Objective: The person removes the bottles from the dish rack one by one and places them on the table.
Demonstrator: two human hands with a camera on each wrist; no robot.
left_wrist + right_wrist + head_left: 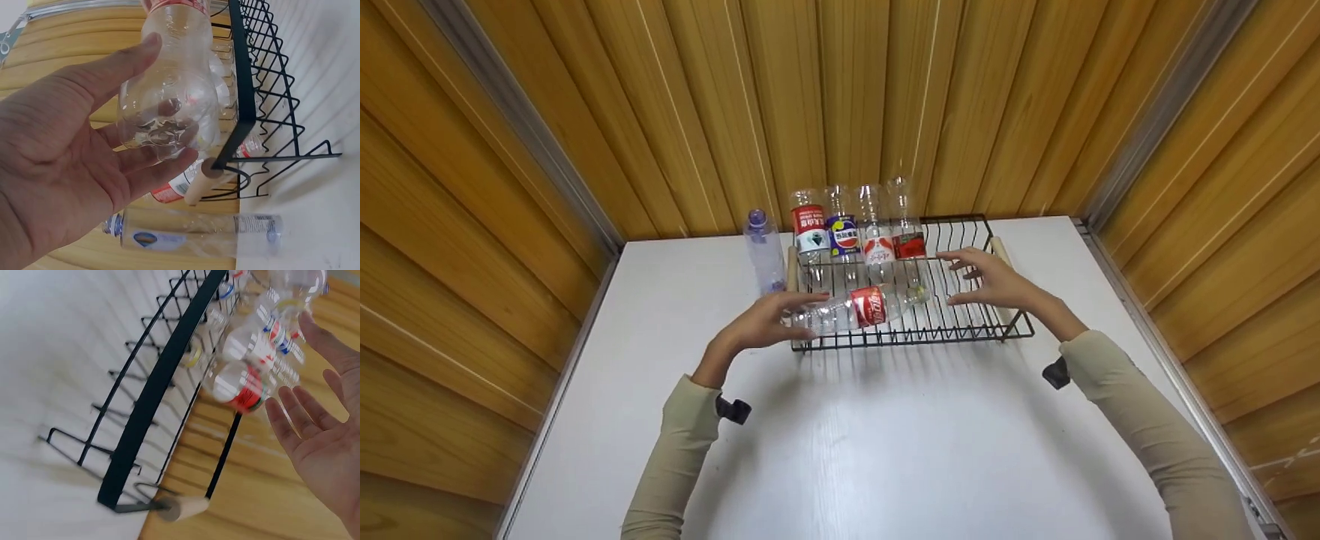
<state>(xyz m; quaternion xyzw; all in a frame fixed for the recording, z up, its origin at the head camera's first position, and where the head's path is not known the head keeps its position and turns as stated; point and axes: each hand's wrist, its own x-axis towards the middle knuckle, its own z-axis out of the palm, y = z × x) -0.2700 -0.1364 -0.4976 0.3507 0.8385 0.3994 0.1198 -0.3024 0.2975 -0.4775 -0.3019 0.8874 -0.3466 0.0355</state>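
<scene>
A clear bottle with a red label (870, 306) lies sideways over the front of a black wire rack (960, 330). My left hand (765, 321) grips its left end; in the left wrist view, the thumb and fingers of that hand (67, 152) curl round the clear base of the bottle (169, 112). My right hand (997, 285) is over the rack's right part, fingers spread and holding nothing. In the right wrist view this hand (332, 450) appears beside a bottle with a red label (250, 388), with no clear contact.
Several labelled bottles (844, 236) stand in a row at the back left of the rack. A purplish clear bottle (765, 259) is just left of the rack. The rack has wooden end bars (1002, 255) and stands on a white table (825, 450) before wood-patterned walls (855, 97).
</scene>
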